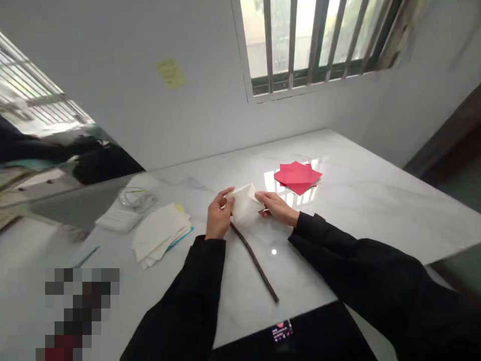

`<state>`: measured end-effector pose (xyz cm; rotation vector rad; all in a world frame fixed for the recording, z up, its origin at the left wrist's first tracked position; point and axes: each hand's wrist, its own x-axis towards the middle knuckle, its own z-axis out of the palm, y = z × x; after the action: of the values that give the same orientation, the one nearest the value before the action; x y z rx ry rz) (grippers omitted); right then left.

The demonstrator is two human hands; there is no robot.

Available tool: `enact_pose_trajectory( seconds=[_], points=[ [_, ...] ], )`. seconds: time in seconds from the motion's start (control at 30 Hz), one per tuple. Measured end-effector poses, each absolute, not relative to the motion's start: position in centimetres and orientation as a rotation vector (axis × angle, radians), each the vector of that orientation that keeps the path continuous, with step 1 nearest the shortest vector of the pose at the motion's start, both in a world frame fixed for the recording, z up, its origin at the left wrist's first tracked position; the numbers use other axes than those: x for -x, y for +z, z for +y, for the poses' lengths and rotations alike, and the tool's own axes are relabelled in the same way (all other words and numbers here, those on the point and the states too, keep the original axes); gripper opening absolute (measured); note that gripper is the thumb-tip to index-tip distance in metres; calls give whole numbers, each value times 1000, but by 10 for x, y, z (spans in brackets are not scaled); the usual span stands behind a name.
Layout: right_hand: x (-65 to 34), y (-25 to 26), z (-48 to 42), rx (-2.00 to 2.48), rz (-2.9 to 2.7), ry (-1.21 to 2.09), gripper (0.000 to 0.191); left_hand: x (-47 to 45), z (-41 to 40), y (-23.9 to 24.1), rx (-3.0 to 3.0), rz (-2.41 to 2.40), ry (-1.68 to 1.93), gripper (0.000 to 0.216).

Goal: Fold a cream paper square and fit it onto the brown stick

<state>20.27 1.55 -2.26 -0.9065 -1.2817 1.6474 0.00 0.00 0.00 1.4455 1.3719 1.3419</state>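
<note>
A folded white paper piece (245,203) is held just above the white marble table (356,200), near its middle. My left hand (218,215) pinches its left edge with thumb and fingers closed. My right hand (276,207) grips its right side, fingers curled onto the paper. Both arms wear black sleeves. A thin dark stick (255,263) lies on the table below the paper, running diagonally toward me.
A stack of red paper squares (297,176) lies beyond my right hand. A pile of white sheets (161,234) and a white tray with cables (126,213) sit to the left. A dark phone-like device (283,332) rests at the near edge. A barred window (311,40) is above.
</note>
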Motion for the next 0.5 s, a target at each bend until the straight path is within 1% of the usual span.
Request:
enact_pose_trajectory(
  seconds=[0.2,0.37,0.5],
  points=[
    [-203,-28,21,893,-1305,1622,52,0,-1,2,-1386,1374,1370,46],
    [-204,-25,20,938,-1240,1646,46,0,0,3,-1180,1331,1388,55],
    [-203,-23,19,960,-1211,1652,42,1,1,3,-1153,1308,1391,57]
  ],
)
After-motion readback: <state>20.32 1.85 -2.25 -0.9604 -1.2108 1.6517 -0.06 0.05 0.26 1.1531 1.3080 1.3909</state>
